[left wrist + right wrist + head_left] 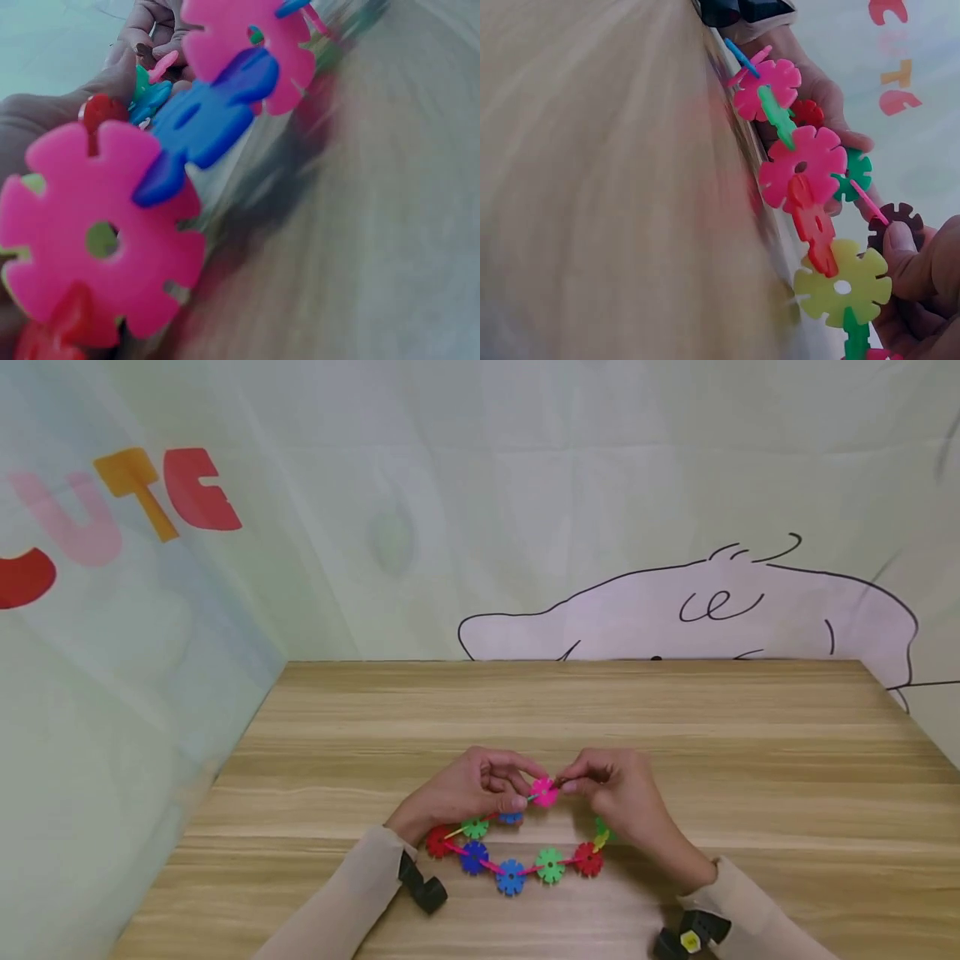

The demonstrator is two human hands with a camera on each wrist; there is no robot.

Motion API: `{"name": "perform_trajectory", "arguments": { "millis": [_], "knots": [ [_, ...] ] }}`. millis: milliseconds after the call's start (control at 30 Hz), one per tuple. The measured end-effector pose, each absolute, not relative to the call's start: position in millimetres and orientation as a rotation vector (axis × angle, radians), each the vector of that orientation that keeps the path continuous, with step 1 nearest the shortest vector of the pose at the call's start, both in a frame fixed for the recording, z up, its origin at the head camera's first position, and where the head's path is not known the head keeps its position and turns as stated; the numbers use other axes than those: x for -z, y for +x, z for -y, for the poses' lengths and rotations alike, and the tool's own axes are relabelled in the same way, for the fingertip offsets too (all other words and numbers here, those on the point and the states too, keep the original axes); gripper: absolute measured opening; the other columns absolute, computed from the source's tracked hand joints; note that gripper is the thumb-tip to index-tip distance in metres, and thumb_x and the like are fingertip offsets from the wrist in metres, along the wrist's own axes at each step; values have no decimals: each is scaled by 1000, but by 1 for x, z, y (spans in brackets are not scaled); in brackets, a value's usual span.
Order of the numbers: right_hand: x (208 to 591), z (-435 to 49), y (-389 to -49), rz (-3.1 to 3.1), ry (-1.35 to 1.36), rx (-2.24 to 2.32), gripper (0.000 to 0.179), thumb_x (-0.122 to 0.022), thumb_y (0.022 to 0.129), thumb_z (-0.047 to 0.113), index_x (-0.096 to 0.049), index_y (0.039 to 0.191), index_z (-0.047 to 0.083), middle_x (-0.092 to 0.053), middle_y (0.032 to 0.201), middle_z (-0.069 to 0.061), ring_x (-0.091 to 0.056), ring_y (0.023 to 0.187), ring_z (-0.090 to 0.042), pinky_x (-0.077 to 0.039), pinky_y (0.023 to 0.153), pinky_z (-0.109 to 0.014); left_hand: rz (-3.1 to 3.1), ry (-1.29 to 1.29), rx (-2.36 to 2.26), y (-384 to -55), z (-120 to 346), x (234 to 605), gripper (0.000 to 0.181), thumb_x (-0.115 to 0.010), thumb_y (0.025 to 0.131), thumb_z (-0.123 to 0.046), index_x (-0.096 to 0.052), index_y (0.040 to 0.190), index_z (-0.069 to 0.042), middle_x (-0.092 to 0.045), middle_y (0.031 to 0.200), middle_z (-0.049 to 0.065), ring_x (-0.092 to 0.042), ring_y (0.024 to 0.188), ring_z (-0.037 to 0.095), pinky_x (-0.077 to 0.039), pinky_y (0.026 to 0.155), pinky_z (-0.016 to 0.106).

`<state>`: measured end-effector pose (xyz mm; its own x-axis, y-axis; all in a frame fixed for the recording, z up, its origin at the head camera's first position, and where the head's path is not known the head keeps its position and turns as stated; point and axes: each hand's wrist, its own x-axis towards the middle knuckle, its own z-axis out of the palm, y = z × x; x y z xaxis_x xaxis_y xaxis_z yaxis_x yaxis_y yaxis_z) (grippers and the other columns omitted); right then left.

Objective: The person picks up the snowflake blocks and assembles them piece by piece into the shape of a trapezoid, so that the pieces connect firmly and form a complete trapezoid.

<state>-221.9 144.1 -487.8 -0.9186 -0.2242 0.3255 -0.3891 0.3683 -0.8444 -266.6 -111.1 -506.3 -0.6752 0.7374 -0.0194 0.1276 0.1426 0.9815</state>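
Notched plastic flower discs are slotted together into a loop-like chain, with a blue disc [511,877] and red disc [588,860] along its near side. My left hand [480,783] holds the chain's far side at a green disc [856,174], between thumb and fingers. Beside those fingertips stands a pink disc [544,792], turned edge-on in the right wrist view. My right hand [618,789] pinches a dark brown disc [897,225] against that pink one. Close to the left wrist camera hang a large pink disc [105,232] and a blue disc [202,124].
The chain is over a wood-grain table [360,710]. Behind it hangs a pale printed backdrop [450,510] with letters and a line drawing. Black wrist mounts [423,885] sit on both sleeves.
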Motion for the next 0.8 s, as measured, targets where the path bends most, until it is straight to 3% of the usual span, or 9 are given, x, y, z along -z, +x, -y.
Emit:
{"name": "perform_trajectory", "arguments": {
  "millis": [200,333,567,667,800],
  "knots": [
    [489,-141,-223,2489,535,-1534,21,-83,84,-11,-83,81,10,-82,80,-3,-69,72,-2,-54,59,-20,-1918,839,-1571,-267,111,507,37,-78,100,-14,-72,136,-11,-79,110,24,-72,83,8,-52,69,20],
    [487,-144,-222,2515,557,-1522,17,-83,87,-5,-84,86,12,-83,84,-3,-72,77,-4,-58,67,-21,-1920,824,-1573,-267,110,507,37,-77,100,-14,-72,136,-12,-79,107,21,-68,79,7,-49,68,19],
    [477,-163,-221,2653,493,-1485,15,-75,99,7,-83,112,11,-84,106,-1,-79,101,-15,-59,90,-20,-1914,807,-1597,-266,108,507,38,-76,100,-11,-70,137,-12,-78,104,14,-63,75,6,-47,67,18],
    [473,-175,-223,2672,427,-1493,20,-70,103,7,-78,121,5,-83,113,-7,-79,104,-16,-58,90,-17,-1939,802,-1584,-267,109,507,37,-76,101,-13,-71,138,-13,-78,105,15,-65,79,6,-50,69,18],
    [474,-190,-224,2704,367,-1419,18,-68,105,7,-78,119,6,-82,113,-9,-76,102,-13,-58,87,-15,-1967,814,-1559,-268,111,508,37,-76,102,-20,-71,138,-16,-78,108,17,-70,87,8,-55,75,22]
  ]
}}
